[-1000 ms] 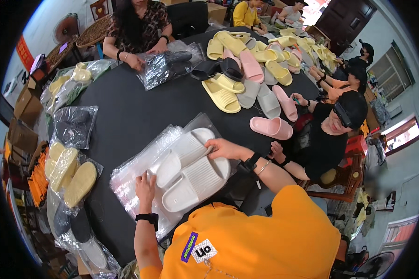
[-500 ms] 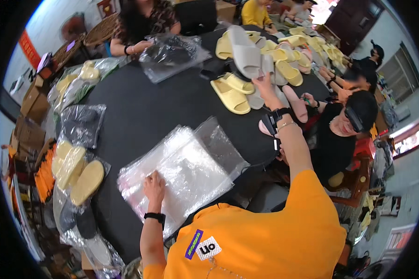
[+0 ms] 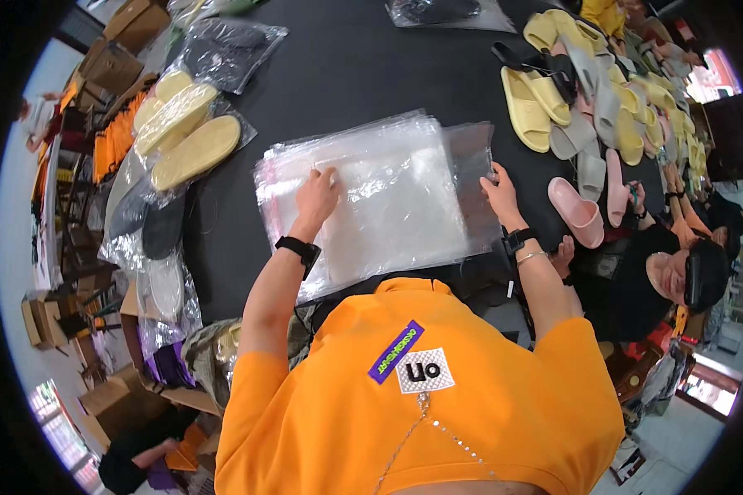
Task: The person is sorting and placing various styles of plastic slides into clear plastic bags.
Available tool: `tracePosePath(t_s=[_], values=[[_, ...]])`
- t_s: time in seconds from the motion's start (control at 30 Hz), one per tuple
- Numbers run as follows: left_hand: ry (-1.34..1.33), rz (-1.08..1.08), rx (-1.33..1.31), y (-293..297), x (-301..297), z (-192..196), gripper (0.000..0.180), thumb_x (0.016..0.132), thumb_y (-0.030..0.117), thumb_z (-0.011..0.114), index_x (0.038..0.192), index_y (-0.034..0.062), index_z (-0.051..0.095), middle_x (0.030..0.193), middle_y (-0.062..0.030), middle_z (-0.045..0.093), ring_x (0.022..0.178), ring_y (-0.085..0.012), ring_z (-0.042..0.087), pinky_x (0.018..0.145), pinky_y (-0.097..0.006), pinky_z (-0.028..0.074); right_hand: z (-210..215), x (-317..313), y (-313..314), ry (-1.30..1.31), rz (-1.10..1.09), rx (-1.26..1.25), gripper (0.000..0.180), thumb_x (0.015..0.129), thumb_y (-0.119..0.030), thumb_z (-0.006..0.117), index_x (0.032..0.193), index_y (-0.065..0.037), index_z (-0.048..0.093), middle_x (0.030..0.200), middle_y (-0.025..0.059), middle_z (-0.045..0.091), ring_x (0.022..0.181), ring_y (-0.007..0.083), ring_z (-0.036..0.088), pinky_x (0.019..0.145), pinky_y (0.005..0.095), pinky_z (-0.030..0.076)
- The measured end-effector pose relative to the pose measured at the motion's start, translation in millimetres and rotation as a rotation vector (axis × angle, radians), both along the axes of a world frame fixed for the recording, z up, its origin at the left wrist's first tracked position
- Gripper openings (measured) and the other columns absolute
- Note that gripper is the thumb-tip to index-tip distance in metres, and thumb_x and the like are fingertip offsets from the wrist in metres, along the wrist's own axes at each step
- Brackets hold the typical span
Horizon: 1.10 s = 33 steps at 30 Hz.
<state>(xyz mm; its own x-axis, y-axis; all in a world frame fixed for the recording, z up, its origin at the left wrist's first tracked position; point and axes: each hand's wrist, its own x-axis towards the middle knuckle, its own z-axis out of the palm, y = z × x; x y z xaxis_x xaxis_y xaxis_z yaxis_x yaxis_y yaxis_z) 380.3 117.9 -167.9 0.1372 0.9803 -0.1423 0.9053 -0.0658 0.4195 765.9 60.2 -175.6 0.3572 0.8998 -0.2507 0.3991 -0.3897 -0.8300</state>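
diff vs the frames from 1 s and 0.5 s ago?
The white slippers that lay on the bag stack a second ago are gone; half a second ago the right hand was out over the slipper pile, now it is back at the stack's right edge. The left hand stayed pressed on the bags. Bagged yellow slippers at left unchanged.

light: bright, even | glare: on plastic bags [image 3: 371, 194] | edges: fisheye bending, dark rim | focus: sharp
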Motion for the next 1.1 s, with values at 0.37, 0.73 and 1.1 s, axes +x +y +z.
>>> tracePosePath(t_s=[0.37, 0.73, 1.1], values=[[0.132, 0.269, 0.185, -13.7, -41.5, 8.4, 0.058, 0.077, 0.039, 0.06, 0.13, 0.0238, 0.04, 0.139, -0.0174, 0.026, 0.127, -0.0416, 0.018, 0.093, -0.064, 0.019, 5.5, -76.2, 7.7, -0.167, 0.204, -0.109, 0.051, 0.081, -0.01, 0.056, 0.128, -0.001, 0.04, 0.096, 0.0119, 0.051, 0.071, 0.0206, 0.056, 0.061, 0.033, 0.048], [-0.114, 0.554, -0.09, -6.1, -64.2, -0.6, 0.074, 0.069, 0.044, 0.065, 0.134, 0.0242, 0.034, 0.141, -0.0193, 0.019, 0.125, -0.043, 0.02, 0.097, -0.059, 0.02, -5.0, -89.9, 17.1, -0.484, 0.407, -0.145, 0.076, 0.077, -0.017, 0.057, 0.139, -0.005, 0.015, 0.136, 0.0186, 0.028, 0.12, 0.0386, 0.034, 0.098, 0.0418, 0.031], [0.096, 0.441, 0.229, -2.3, -47.9, -7.9, 0.06, 0.074, 0.027, 0.06, 0.13, 0.0214, 0.04, 0.138, -0.0183, 0.025, 0.128, -0.0383, 0.02, 0.097, -0.057, 0.021, 3.8, -101.0, 15.2, -0.348, 0.378, -0.071, 0.081, 0.069, -0.02, 0.066, 0.134, -0.001, 0.022, 0.128, 0.0264, 0.032, 0.119, 0.0389, 0.033, 0.099, 0.0405, 0.031]])
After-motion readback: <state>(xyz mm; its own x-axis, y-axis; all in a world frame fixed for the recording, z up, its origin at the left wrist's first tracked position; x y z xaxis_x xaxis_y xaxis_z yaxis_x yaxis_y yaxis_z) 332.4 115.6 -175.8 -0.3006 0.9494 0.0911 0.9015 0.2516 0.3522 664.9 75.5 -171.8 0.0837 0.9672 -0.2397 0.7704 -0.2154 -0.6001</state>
